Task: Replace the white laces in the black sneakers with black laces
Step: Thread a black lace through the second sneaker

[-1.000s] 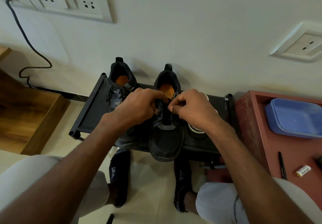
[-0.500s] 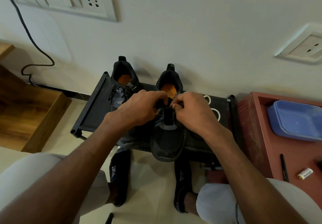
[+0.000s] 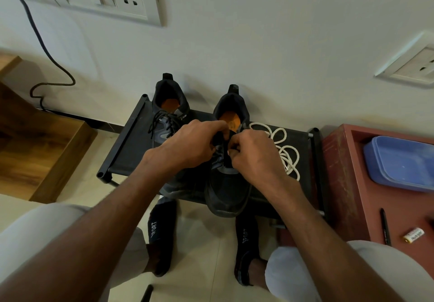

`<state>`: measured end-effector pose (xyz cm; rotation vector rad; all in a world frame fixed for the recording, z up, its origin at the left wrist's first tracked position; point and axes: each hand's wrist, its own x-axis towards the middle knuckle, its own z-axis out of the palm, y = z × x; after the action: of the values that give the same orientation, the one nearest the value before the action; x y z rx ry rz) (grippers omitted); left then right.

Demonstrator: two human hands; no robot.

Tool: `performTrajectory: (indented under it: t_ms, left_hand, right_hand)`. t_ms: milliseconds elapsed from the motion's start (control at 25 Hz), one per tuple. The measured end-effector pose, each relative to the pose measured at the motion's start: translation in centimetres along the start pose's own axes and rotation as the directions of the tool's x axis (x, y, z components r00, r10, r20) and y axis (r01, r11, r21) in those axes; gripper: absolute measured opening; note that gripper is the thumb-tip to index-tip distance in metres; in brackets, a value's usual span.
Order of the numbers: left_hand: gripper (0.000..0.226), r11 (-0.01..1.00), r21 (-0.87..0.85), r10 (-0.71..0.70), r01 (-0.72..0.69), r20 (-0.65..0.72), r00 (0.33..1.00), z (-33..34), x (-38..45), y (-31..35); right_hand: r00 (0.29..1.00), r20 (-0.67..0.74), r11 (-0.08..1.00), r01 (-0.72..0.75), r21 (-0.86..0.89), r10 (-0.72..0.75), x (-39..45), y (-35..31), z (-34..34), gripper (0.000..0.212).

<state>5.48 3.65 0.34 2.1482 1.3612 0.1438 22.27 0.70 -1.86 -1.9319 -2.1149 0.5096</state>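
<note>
White laces (image 3: pixel 283 151) beside right sneaker (image 3: pixel 226 184)

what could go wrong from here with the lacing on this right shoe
1. The right sneaker has its toe hanging past the front edge of the black rack; a firm tug by the left hand or right hand might tip it onto the floor.
2. The loose white laces lie coiled right beside the right hand and could get snagged or dragged off.
3. Black lace on a black shoe is hard to see, so an eyelet could be skipped.
</note>
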Motion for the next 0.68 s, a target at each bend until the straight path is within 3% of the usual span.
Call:
performTrajectory:
  t_ms: [200, 400, 600, 680]
  left_hand:
    - [0.054, 0.999, -0.01, -0.035, 0.035, -0.045, 0.998, 0.41, 0.17, -0.52]
    - [0.042, 0.993, -0.056, -0.105, 0.102, -0.055, 0.993, 0.5, 0.33, -0.6]
    - [0.008, 0.99, -0.011, -0.14, 0.139, -0.039, 0.989, 0.79, 0.36, -0.34]
    - [0.012, 0.988, -0.049, -0.147, 0.144, -0.073, 0.986, 0.96, 0.42, -0.35]
  right_hand:
    - [0.999, -0.001, 0.985, -0.054, 0.165, 0.055, 0.0, -0.05, 0.04, 0.017]
    - [0.99, -0.108, 0.996, -0.09, 0.024, 0.092, -0.51, -0.3, 0.88, 0.015]
    - [0.99, 0.095, 0.973, -0.122, 0.197, 0.105, 0.26, -0.29, 0.68, 0.019]
    - [0.981, 0.165, 0.955, -0.147, 0.256, 0.107, 0.43, -0.19, 0.25, 0.025]
